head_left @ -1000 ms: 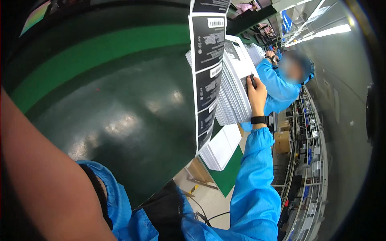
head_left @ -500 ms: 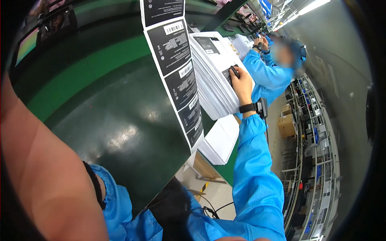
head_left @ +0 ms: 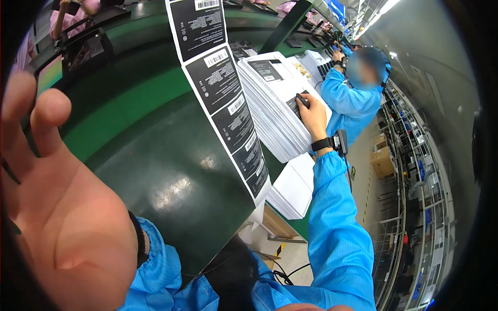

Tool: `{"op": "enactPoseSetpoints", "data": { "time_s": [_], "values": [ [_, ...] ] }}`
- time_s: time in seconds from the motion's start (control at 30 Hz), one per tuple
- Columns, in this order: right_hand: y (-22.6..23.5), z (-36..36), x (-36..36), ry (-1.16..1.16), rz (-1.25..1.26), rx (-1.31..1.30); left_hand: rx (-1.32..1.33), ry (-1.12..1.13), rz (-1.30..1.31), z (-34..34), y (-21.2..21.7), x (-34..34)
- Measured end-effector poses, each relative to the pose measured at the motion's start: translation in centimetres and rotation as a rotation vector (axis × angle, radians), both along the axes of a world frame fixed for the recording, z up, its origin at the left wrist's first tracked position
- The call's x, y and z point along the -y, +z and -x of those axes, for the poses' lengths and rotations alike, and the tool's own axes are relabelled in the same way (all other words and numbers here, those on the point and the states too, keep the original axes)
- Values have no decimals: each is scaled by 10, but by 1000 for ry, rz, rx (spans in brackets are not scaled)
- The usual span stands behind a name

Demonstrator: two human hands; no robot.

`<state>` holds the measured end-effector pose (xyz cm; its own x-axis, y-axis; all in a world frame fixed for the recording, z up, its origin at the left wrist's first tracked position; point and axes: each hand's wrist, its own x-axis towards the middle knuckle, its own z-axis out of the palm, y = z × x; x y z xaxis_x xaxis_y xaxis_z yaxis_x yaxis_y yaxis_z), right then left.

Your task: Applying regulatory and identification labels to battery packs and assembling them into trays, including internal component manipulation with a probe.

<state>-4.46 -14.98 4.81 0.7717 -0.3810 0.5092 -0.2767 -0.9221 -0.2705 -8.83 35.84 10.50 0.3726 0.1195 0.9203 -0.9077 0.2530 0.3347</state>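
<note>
My left hand [head_left: 57, 207] is raised close to the camera, palm open, fingers spread, holding nothing. My right hand [head_left: 314, 122], with a black wristband [head_left: 322, 143], reaches out onto a tall stack of white flat sheets [head_left: 275, 119]. Its fingertips are closed on a small black label [head_left: 296, 102] on the top sheet. Another black label [head_left: 264, 70] lies farther along the same sheet. A long strip of black labels on white backing [head_left: 228, 109] hangs down across the middle of the view, between my two hands.
A dark green belt surface [head_left: 155, 171] runs under the strip. A lower white stack [head_left: 295, 186] sits by the table edge. A co-worker in a blue smock [head_left: 353, 98] works beyond the stack. A person in pink [head_left: 78, 8] stands far left beside a black device [head_left: 83, 49]. Shelving [head_left: 415, 181] lines the right.
My right hand has moved from the stack's edge onto its top, onto the black label. My left hand has turned its open palm toward the camera.
</note>
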Motion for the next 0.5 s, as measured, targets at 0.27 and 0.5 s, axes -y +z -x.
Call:
{"op": "enactPoseSetpoints", "data": {
  "time_s": [0.27,0.5],
  "values": [
    [3,1,-2,-13,-2,-22,34,-9,-21,2,12,-10],
    [5,2,-6,4,-11,2,57,-108,-2,4,22,7]
  ]
}}
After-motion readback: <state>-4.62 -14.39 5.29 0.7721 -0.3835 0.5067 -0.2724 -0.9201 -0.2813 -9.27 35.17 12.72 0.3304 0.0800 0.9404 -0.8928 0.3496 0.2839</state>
